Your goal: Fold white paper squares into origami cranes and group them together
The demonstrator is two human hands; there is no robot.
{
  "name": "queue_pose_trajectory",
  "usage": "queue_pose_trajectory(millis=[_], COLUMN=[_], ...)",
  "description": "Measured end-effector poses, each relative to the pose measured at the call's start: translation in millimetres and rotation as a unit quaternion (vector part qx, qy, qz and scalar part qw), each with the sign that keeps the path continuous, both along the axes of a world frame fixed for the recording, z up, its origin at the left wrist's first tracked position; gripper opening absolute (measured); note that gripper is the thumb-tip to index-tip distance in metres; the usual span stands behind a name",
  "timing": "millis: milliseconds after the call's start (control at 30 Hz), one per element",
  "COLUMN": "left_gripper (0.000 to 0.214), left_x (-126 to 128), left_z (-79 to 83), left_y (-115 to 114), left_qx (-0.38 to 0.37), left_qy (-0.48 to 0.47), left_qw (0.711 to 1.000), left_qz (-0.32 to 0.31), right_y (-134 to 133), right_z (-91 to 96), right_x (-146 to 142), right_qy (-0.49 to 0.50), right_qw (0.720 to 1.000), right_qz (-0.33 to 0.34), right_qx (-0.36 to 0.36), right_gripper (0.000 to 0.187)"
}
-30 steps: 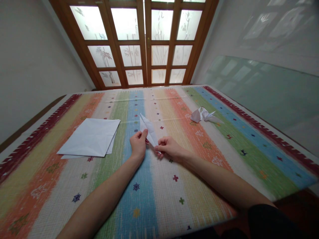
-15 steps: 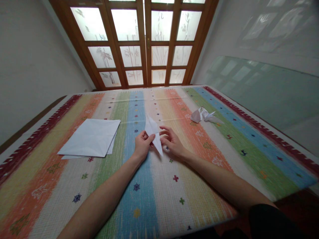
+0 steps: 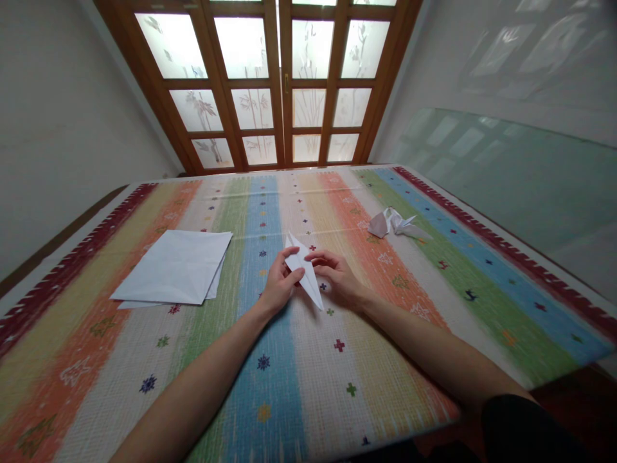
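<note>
A narrow, diamond-shaped piece of folded white paper (image 3: 308,274) is held above the middle of the surface (image 3: 328,411), which is covered with a multicoloured striped cloth; its lower tip points toward the person. The left hand (image 3: 281,281) is clamped on its left side, thumb on the near face, while the fingers behind it are partly out of sight. The right hand (image 3: 338,276) has its fingertips at the paper's right edge; whether they pinch it or only touch it cannot be told, and its thumb is hard to make out. The paper's far face is hidden, and the inner folds are too faint to follow. Left of the hands lies a stack of flat white paper sheets (image 3: 168,267), the lower ones mostly covered, so their number is unclear. Farther off to the right sits a crumpled-looking folded white paper form (image 3: 393,222), its exact shape hard to read. The left forearm is cut off at the bottom; a black sleeve (image 3: 518,427) covers the right elbow.
</note>
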State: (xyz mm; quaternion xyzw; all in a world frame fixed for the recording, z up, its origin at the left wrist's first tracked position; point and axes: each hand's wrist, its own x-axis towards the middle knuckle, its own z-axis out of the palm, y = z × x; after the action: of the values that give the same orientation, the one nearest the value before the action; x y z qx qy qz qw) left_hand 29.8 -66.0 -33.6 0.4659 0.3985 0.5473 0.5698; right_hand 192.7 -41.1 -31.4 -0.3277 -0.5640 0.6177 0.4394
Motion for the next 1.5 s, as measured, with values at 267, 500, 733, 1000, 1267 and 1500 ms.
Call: queue_pose_trajectory(millis=[267, 500, 733, 1000, 1267, 1500], left_gripper=[0.063, 0.061, 0.064, 0.058, 0.040, 0.024], left_x=[-7.0, -6.4, -6.4, -6.0, -4.8, -5.6], left_z=[-16.8, -14.6, -14.0, -15.6, -15.5, -12.4], left_y=[7.4, 6.8, 7.3, 7.6, 9.3, 10.7], left_qx=[0.027, 0.036, 0.016, 0.019, 0.047, 0.066], left_qy=[-0.051, -0.057, -0.088, -0.062, -0.045, 0.024], left_qw=[0.996, 0.995, 0.993, 0.997, 0.998, 0.997], left_qz=[-0.067, -0.071, -0.080, -0.051, -0.009, 0.021], right_y=[2.3, 6.2, 5.1, 5.6, 5.3, 5.0], right_z=[-8.7, -11.2, -10.2, -13.2, -12.0, -13.1], right_x=[-1.8, 0.4, 0.1, -0.9, -3.0, -3.6], right_qy=[0.064, 0.077, 0.069, 0.051, 0.029, 0.007], right_qw=[0.996, 0.996, 0.997, 0.998, 0.996, 0.991], right_qz=[-0.045, -0.037, -0.032, -0.042, -0.058, -0.106], right_qx=[-0.037, -0.025, -0.026, 0.008, 0.057, 0.078], right_gripper=[0.021, 0.021, 0.020, 0.015, 0.010, 0.011])
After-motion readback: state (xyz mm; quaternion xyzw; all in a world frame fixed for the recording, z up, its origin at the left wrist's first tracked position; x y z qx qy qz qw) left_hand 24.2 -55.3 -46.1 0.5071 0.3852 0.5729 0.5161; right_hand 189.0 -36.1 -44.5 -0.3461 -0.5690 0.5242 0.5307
